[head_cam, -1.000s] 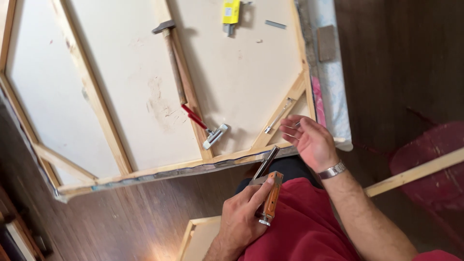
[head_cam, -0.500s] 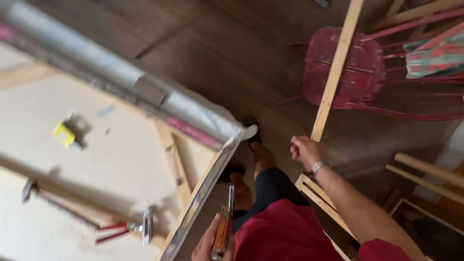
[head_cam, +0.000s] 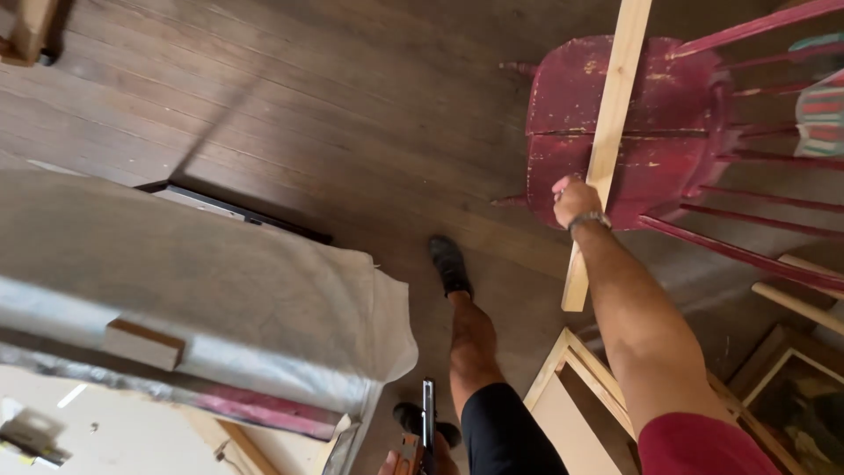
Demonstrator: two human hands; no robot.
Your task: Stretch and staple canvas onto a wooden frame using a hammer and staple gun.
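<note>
the right hand (head_cam: 576, 199) closes around a pale wood strip (head_cam: 609, 132) lying across a worn red chair (head_cam: 629, 132), above the dark plank floor (head_cam: 352, 114). at the bottom edge, the left hand (head_cam: 413, 459) grips a wood-handled knife (head_cam: 427, 422), blade up, beside a canvas-wrapped frame (head_cam: 220, 299).

The left hand (head_cam: 411, 459) is mostly cut off by the bottom edge, so its grip on the knife-like tool (head_cam: 425, 431) is hard to see, and the red chair (head_cam: 668, 132) and wood strip (head_cam: 607, 141) run off the top.
</note>
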